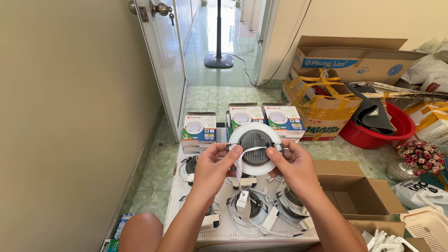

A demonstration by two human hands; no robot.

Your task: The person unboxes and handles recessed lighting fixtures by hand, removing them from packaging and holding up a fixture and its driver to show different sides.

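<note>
**A:** What lies nearest?

**B:** A bare knee [140, 231] at the near left, beside the low white table [186, 186]. On the table sit several round downlights [249, 207] with coiled white cables and small white driver boxes.

**A:** And the hands?

**B:** Both are raised above the table, holding one round white downlight [255, 142] upright, its grey back turned to the camera. The left hand [212, 168] pinches the lamp's left edge, thumb and forefinger closed on the spring clip there. The right hand [291, 165] does the same on the right edge, fingers curled shut around the rim. A white cable [240, 163] crosses the lamp's back and hangs down to a small white connector [242, 200] dangling over the table.

**A:** What is to the right?

**B:** An open brown carton [354, 191] just beside the table, a white plastic basket [427, 224] at the near right, and a bunch of pink flowers [422, 156] farther right.

**A:** Behind the lamp?

**B:** Three printed lamp boxes [199, 130] stand in a row at the table's far edge. Past them to the right are a red basin [396, 133] holding dark cloth and a taped cardboard box [322, 100]. At the far left a white door [163, 60] stands open, and a fan stand [219, 58] rests on the tiled hallway floor.
</note>
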